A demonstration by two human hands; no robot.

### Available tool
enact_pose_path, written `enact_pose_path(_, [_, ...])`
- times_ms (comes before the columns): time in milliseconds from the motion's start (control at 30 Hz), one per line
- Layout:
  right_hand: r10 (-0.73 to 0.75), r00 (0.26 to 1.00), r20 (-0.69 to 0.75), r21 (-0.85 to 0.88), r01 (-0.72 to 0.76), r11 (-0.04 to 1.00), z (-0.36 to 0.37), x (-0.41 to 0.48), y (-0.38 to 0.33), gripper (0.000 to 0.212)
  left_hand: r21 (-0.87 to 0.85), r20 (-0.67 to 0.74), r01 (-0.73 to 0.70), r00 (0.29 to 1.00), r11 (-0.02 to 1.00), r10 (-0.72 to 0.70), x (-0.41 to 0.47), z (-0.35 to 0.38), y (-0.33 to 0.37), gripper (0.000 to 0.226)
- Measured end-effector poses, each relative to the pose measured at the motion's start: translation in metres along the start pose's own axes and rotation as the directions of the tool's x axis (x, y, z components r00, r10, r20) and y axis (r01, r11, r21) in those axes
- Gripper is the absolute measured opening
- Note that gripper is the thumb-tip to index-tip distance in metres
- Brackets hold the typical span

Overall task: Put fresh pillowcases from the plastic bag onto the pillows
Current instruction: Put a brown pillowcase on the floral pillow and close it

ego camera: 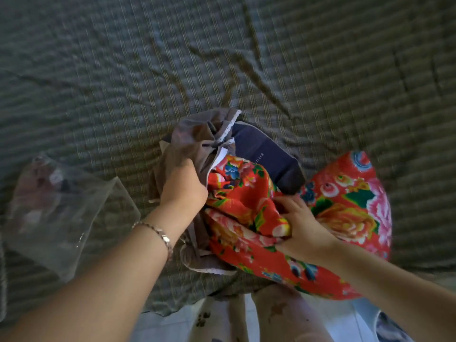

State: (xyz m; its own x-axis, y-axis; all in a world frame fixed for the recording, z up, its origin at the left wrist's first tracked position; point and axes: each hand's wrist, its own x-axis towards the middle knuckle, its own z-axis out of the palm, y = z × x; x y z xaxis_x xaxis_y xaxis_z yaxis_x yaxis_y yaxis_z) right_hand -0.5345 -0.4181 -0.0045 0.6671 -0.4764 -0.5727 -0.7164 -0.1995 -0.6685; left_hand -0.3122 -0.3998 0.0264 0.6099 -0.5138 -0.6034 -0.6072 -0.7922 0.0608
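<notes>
A pillow in a red flowered cover (345, 213) lies at the bed's near edge, right of centre. My right hand (299, 223) grips a bunched fold of that red fabric. My left hand (183, 183) grips a grey-purple pillowcase with white lace trim (197, 134), bunched just left of the red cloth. A dark blue pillow end with pale lettering (269, 156) sticks out between the two fabrics. A clear plastic bag (61, 213) lies crumpled on the bed to the left, apart from both hands.
A grey-green striped sheet (222, 58), creased toward the middle, covers the whole bed. Its near edge hangs over pale floor tiles (350, 324). My legs in light patterned trousers (278, 317) stand against the bed edge.
</notes>
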Motion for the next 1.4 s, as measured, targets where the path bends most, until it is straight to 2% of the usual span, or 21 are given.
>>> enact_pose_path(67, [0.063, 0.997, -0.041, 0.086, -0.059, 0.995, -0.002, 0.012, 0.001, 0.028, -0.161, 0.032, 0.062, 0.998, 0.985, -0.058, 0.007, -0.002, 0.001, 0.043])
enact_pose_path(100, [0.12, 0.993, -0.007, 0.123, -0.119, 0.985, -0.006, 0.018, -0.001, 0.017, -0.204, 0.039, 0.064, 0.998, 0.977, -0.057, 0.009, -0.003, -0.001, 0.041])
enact_pose_path(133, [0.19, 0.981, 0.032, 0.142, -0.193, 0.971, -0.009, 0.021, -0.003, 0.024, -0.203, 0.059, 0.033, 0.998, 0.979, -0.021, 0.007, -0.005, -0.001, 0.041])
enact_pose_path(167, [0.243, 0.969, 0.036, 0.102, -0.245, 0.964, -0.009, 0.026, -0.002, 0.044, -0.159, 0.11, -0.012, 0.994, 0.987, 0.03, 0.004, -0.007, -0.001, 0.047])
enact_pose_path(267, [0.351, 0.936, 0.014, -0.212, -0.34, 0.916, -0.007, 0.042, -0.004, 0.121, 0.041, 0.198, -0.12, 0.974, 0.992, 0.11, 0.0, -0.009, -0.003, 0.066])
enact_pose_path(333, [0.388, 0.92, 0.049, -0.344, -0.35, 0.872, -0.001, 0.054, -0.001, 0.141, 0.046, 0.098, -0.154, 0.984, 0.987, 0.149, 0.003, -0.01, -0.006, 0.042])
enact_pose_path(367, [0.402, 0.914, 0.056, -0.394, -0.35, 0.85, -0.001, 0.06, 0.001, 0.138, 0.039, 0.015, -0.163, 0.987, 0.986, 0.162, 0.005, -0.012, -0.008, 0.028])
enact_pose_path(500, [0.328, 0.944, 0.026, -0.463, -0.279, 0.841, -0.001, 0.072, 0.006, 0.1, 0.01, -0.139, -0.182, 0.974, 0.983, 0.182, 0.008, -0.017, -0.011, 0.033])
enact_pose_path(600, [0.185, 0.982, -0.035, -0.293, -0.187, 0.938, 0.0, 0.064, 0.003, 0.062, 0.06, -0.177, -0.237, 0.953, 0.97, 0.244, 0.008, -0.016, -0.01, 0.025])
enact_pose_path(667, [0.167, 0.984, -0.064, -0.096, -0.173, 0.98, 0.0, 0.049, -0.004, 0.048, 0.168, -0.165, -0.265, 0.942, 0.949, 0.292, 0.004, -0.018, -0.007, 0.016])
enact_pose_path(733, [0.127, 0.986, -0.109, 0.047, -0.122, 0.991, 0.0, 0.029, -0.011, 0.041, 0.324, -0.101, -0.289, 0.936, 0.901, 0.337, 0.001, -0.022, -0.002, 0.03])
enact_pose_path(833, [0.048, 0.98, -0.191, 0.048, -0.039, 0.998, -0.004, -0.007, -0.025, 0.029, 0.454, -0.036, -0.375, 0.899, 0.808, 0.437, -0.004, -0.032, 0.016, 0.031])
enact_pose_path(900, [-0.011, 0.969, -0.248, 0.06, 0.026, 0.998, -0.016, -0.028, -0.038, 0.032, 0.323, -0.017, -0.515, 0.836, 0.794, 0.549, -0.017, -0.035, 0.033, 0.023])
enact_pose_path(933, [-0.028, 0.964, -0.263, 0.071, 0.048, 0.996, -0.023, -0.034, -0.045, 0.035, 0.213, -0.025, -0.615, 0.773, 0.759, 0.634, -0.027, -0.035, 0.042, 0.021])
enact_pose_path(1000, [0.011, 0.959, -0.284, 0.129, 0.027, 0.991, -0.038, -0.042, -0.058, 0.047, -0.002, -0.105, -0.791, 0.609, 0.612, 0.787, -0.049, -0.032, 0.058, 0.02])
enact_pose_path(1033, [0.05, 0.949, -0.311, 0.178, 0.007, 0.984, -0.044, -0.043, -0.063, 0.054, -0.105, -0.157, -0.825, 0.565, 0.555, 0.81, -0.058, -0.032, 0.063, 0.019])
enact_pose_path(1100, [0.148, 0.921, -0.36, 0.269, -0.05, 0.962, -0.051, -0.045, -0.069, 0.062, -0.311, -0.234, -0.808, 0.576, 0.501, 0.784, -0.067, -0.034, 0.067, 0.018])
enact_pose_path(1167, [0.243, 0.885, -0.398, 0.347, -0.1, 0.933, -0.052, -0.049, -0.069, 0.073, -0.441, -0.265, -0.745, 0.64, 0.5, 0.721, -0.07, -0.037, 0.065, 0.019])
enact_pose_path(1233, [0.324, 0.845, -0.426, 0.442, -0.118, 0.889, -0.052, -0.052, -0.065, 0.102, -0.482, -0.251, -0.698, 0.689, 0.529, 0.68, -0.069, -0.042, 0.061, 0.021])
enact_pose_path(1300, [0.353, 0.844, -0.404, 0.472, -0.138, 0.871, -0.052, -0.053, -0.061, 0.124, -0.467, -0.198, -0.699, 0.679, 0.541, 0.707, -0.07, -0.045, 0.06, 0.021])
enact_pose_path(1400, [0.259, 0.904, -0.339, 0.365, -0.127, 0.922, -0.05, -0.048, -0.064, 0.122, -0.412, -0.163, -0.753, 0.614, 0.512, 0.772, -0.077, -0.041, 0.069, 0.018])
